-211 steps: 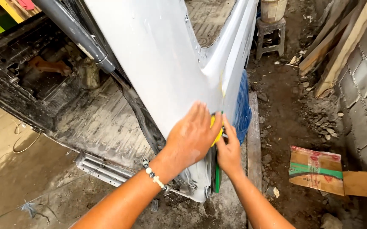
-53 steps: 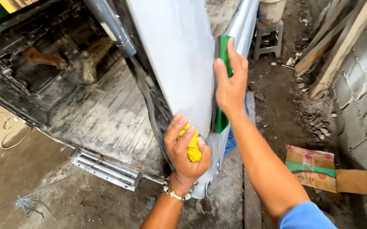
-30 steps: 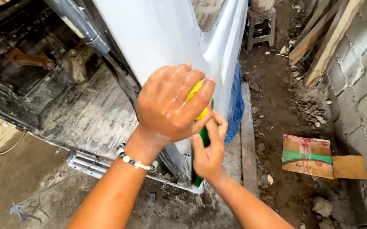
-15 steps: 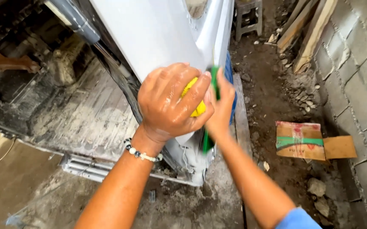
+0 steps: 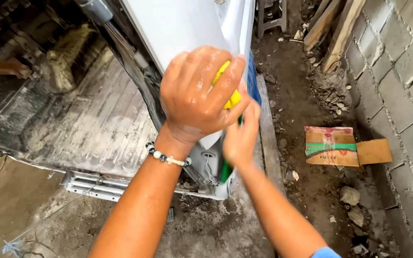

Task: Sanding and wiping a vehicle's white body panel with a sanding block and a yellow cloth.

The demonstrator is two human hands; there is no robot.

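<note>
My left hand (image 5: 198, 95) presses a yellow sponge (image 5: 229, 91) against the pale grey car door panel (image 5: 187, 26), fingers curled over it. A beaded bracelet (image 5: 167, 156) circles that wrist. My right hand (image 5: 241, 138), blurred with motion, grips a green strip-shaped tool (image 5: 225, 169) held along the panel's right edge, just below and behind the left hand. Most of the tool is hidden by the hand. The panel's lower corner (image 5: 216, 184) hangs close to the ground.
A stripped, dusty vehicle floor (image 5: 87, 119) lies to the left. A cardboard box (image 5: 340, 147) sits on the dirt at right, beside a grey block wall (image 5: 402, 95). A wooden plank (image 5: 267, 129), a stool (image 5: 271, 16) and leaning boards (image 5: 340, 28) stand behind.
The left hand with the sponge has moved up the panel. The right hand has slid down the green tool along the edge. The camera has closed in.
</note>
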